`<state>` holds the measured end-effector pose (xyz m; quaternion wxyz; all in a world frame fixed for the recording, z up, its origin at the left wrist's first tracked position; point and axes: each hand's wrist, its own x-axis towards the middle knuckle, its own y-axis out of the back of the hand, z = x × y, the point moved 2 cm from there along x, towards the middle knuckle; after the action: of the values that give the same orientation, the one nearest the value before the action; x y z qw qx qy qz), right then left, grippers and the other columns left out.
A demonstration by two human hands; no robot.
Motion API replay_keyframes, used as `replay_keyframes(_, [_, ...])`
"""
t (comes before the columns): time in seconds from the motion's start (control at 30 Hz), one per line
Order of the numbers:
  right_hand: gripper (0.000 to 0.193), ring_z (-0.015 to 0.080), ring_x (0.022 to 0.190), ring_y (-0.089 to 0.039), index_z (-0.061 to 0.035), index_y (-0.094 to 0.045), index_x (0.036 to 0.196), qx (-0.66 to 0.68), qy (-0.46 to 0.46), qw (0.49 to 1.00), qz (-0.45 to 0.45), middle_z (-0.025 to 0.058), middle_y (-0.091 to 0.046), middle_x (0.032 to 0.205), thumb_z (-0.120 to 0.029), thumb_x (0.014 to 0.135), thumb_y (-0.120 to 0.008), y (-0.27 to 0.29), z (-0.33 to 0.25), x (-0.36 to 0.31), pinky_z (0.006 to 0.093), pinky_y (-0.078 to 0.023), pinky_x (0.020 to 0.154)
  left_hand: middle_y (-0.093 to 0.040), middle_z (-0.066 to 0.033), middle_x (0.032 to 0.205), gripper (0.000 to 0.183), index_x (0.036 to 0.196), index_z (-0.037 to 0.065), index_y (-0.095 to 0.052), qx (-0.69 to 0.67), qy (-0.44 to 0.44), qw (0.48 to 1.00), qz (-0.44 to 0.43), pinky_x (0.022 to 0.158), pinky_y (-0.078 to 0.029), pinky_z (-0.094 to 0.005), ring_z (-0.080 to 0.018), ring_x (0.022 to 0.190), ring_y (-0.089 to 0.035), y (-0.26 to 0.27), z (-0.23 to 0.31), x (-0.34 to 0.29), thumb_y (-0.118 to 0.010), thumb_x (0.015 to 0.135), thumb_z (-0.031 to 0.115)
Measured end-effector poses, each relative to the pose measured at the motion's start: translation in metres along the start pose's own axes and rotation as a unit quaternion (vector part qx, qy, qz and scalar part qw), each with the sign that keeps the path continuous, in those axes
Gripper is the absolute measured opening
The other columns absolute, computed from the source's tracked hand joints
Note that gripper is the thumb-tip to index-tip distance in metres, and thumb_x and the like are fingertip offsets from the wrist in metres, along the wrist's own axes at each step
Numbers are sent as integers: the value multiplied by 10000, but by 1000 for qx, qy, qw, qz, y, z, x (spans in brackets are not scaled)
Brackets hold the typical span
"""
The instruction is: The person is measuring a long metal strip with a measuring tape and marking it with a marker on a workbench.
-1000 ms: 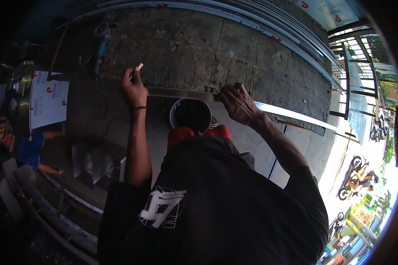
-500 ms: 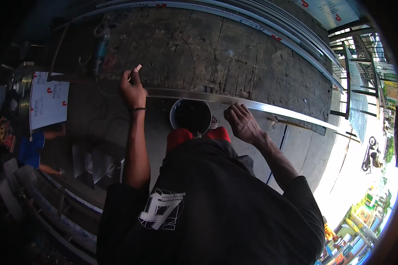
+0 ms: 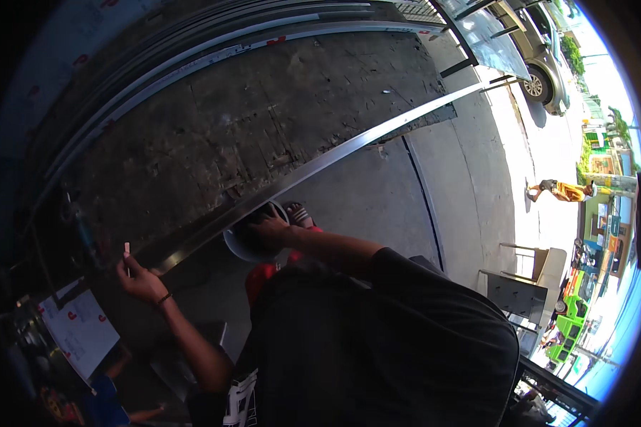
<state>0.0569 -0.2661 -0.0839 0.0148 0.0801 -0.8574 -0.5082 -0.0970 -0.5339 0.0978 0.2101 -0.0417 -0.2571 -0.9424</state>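
One pale stick [image 3: 127,249] is protruding from the gripping fingers of the left hand [image 3: 144,286]; a metal bar [image 3: 377,134] is pointing toward two o'clock along the tabletop [image 3: 192,156]; the right hand [image 3: 271,229], grip indiscernible, is overlapping a bucket [image 3: 237,250].

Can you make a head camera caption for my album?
Right hand at a bucket, left hand holding a small pale stick, beside a long metal bar along a worn workbench.
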Motion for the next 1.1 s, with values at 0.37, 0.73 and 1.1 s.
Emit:
replay_keyframes(0.37, [393,258,944,-684,-13,-654,1201,611,-396,662,178,125,-714,1092,-330,990,-556,62,135,-93,389,-521,848,-593,-39,787,315,968,-20,-665,65,-144,982,105,451,-388,-256,-93,565,-461,22,36,-7,-604,1015,286])
replay_keyframes(0.73, [474,203,1088,-545,-76,-589,1178,852,-149,267,426,48,-597,1143,-499,965,-599,247,199,-138,377,-428,985,-520,-31,654,287,1063,-71,-582,-71,-241,932,260,495,-426,-264,-97,550,-472,79,141,-36,-504,1055,205])
replay_keyframes(1.1, [223,182,954,-568,-160,-675,1055,900,1,174,398,-2,-661,951,-352,988,-585,224,203,-126,383,-440,915,-297,27,571,252,1048,36,-524,-353,-116,903,214,502,-308,-241,-90,498,-314,100,156,-53,-467,1056,282])
